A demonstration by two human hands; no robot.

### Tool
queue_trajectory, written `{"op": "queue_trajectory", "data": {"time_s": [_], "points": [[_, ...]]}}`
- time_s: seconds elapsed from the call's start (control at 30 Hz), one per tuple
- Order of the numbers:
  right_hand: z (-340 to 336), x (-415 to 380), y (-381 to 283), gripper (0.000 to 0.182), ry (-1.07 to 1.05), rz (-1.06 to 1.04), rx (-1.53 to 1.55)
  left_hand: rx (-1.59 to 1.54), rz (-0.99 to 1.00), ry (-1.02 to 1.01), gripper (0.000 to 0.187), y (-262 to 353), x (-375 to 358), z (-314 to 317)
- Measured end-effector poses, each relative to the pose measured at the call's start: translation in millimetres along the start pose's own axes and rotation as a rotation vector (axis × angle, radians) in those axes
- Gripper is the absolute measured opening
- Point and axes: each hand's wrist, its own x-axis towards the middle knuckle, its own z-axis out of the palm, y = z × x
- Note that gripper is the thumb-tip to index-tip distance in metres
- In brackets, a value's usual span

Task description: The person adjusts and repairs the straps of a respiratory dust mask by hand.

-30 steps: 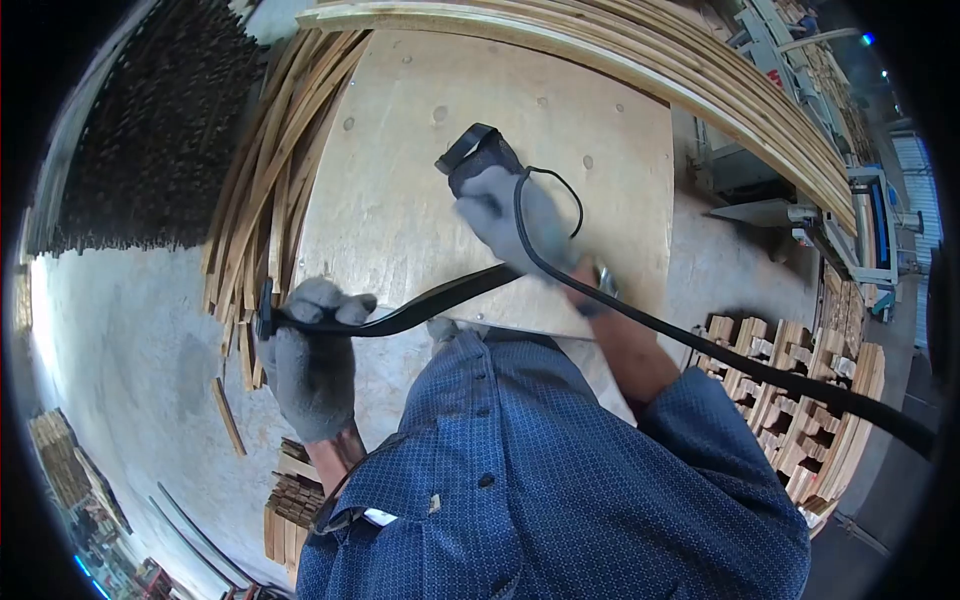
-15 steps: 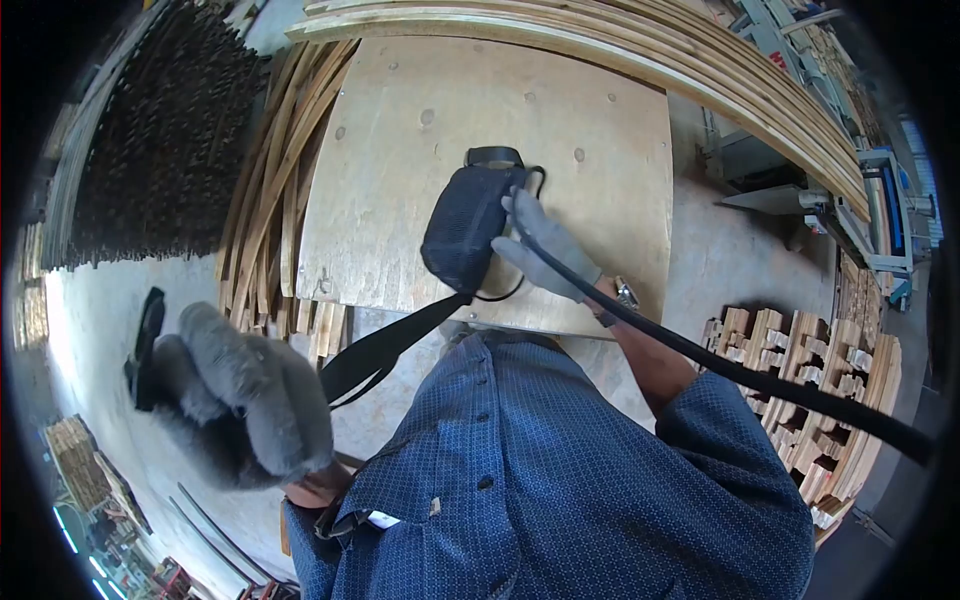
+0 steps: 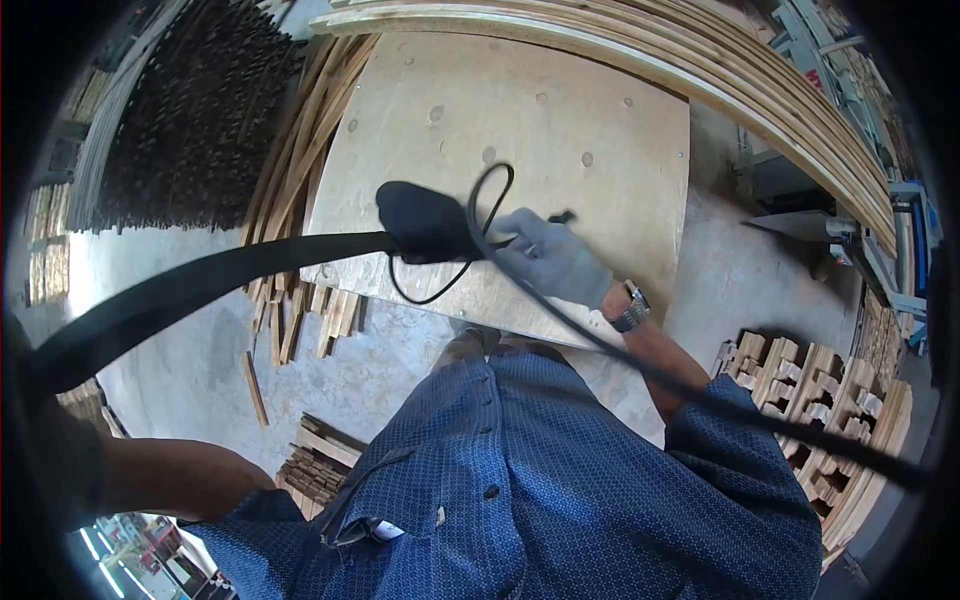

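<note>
A black pouch (image 3: 425, 222) with a looped cord hangs above the plywood board (image 3: 400, 115). My right hand (image 3: 555, 258), in a grey glove and with a watch at the wrist, is closed at the pouch's right end. A wide black strap (image 3: 250, 262) runs from the pouch to the far left edge, where my left hand (image 3: 45, 455) is a dark blur, its fingers hidden. From the right edge a black cable (image 3: 700, 398) crosses in front of my right wrist up to the pouch.
Long wooden strips (image 3: 620, 55) lie along the board's far edge. Dark stacked strips (image 3: 195, 120) stand at the upper left. Stacked wooden profiles (image 3: 820, 400) are at the lower right, below a machine (image 3: 905, 250). Offcuts (image 3: 325, 455) lie on the floor.
My left hand has moved to the far left, drawing the strap out with it. The pouch has turned sideways and shifted left. My right hand's fingers have closed at its end.
</note>
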Motion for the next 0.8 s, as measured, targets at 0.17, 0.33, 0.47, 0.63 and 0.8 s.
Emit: {"op": "queue_trajectory", "data": {"time_s": [0.17,0.33,0.47,0.63,0.8], "points": [[38.0,-35.6,6.5,0.031,-0.242,0.327,-0.062,0.162,0.076,0.117,0.012,18.4,8.4,37.8],[116.7,-83.9,35.4,0.034,-0.389,0.251,0.068,0.186,0.089,0.152,0.015,37.4,-16.4,65.8],[161.8,-100.1,51.7,0.039,-0.510,0.316,-0.018,0.196,0.114,0.108,0.016,56.6,-67.0,67.5],[232.0,-113.8,89.0,0.027,-0.513,0.298,0.321,0.116,0.148,0.258,0.016,64.2,-133.3,89.7],[267.0,-153.1,47.2,0.034,-0.226,0.518,1.107,0.015,-0.043,0.286,0.019,97.1,-180.7,88.5]]}}
